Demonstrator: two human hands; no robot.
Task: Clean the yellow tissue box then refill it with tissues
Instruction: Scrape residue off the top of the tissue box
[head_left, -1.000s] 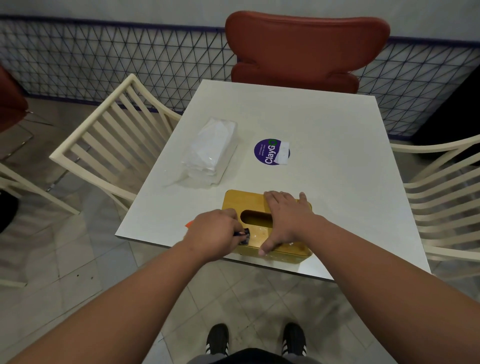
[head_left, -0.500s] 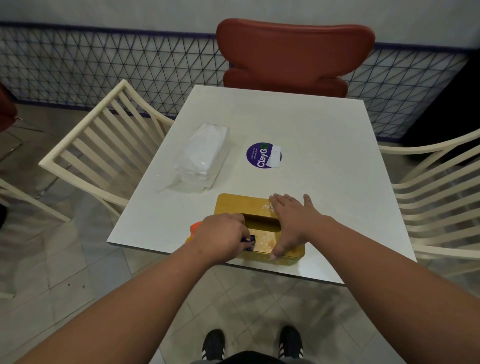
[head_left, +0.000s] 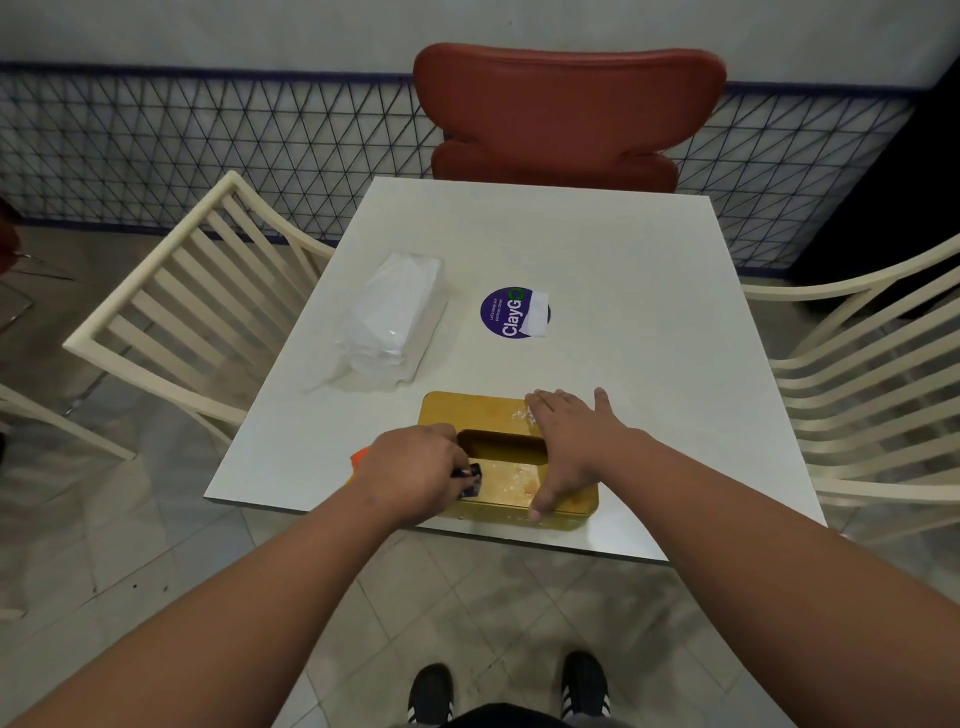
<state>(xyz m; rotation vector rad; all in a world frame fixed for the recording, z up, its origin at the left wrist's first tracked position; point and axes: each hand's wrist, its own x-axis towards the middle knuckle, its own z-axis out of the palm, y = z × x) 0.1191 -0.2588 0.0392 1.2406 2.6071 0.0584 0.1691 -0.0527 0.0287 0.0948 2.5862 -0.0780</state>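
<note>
**Desk:** What does the frame show?

**Photographer:** A person standing at the near edge of a white table (head_left: 597, 270) cleans a yellow tissue box (head_left: 483, 410) that lies flat on the table, close to that edge. The right hand (head_left: 566, 441) lies spread across the box's right part, fingers straight on its top and thumb hooked down its near side, pressing it in place. The left hand (head_left: 415, 473) is curled round a small dark tool (head_left: 470, 480), its tip on the box's near-left top; what the tool is I cannot tell. Whitish specks and smears show on the lid beside the oval slot (head_left: 501, 447).

**Desk:** And the refill?

**Photographer:** A clear-wrapped pack of tissues (head_left: 389, 317) lies unopened toward the table's left edge, well apart from the box. A round purple sticker (head_left: 511, 312) sits near the table's centre, and something orange (head_left: 359, 457) peeks out behind the left hand.

**Desk:** How would the box handle?

**Photographer:** It looks rigid, smooth-skinned and, being empty, probably light, so likely to skid under scrubbing unless pinned as it is. The long sides seem the surest hold. The pack looks soft and best lifted by its ends.
</note>
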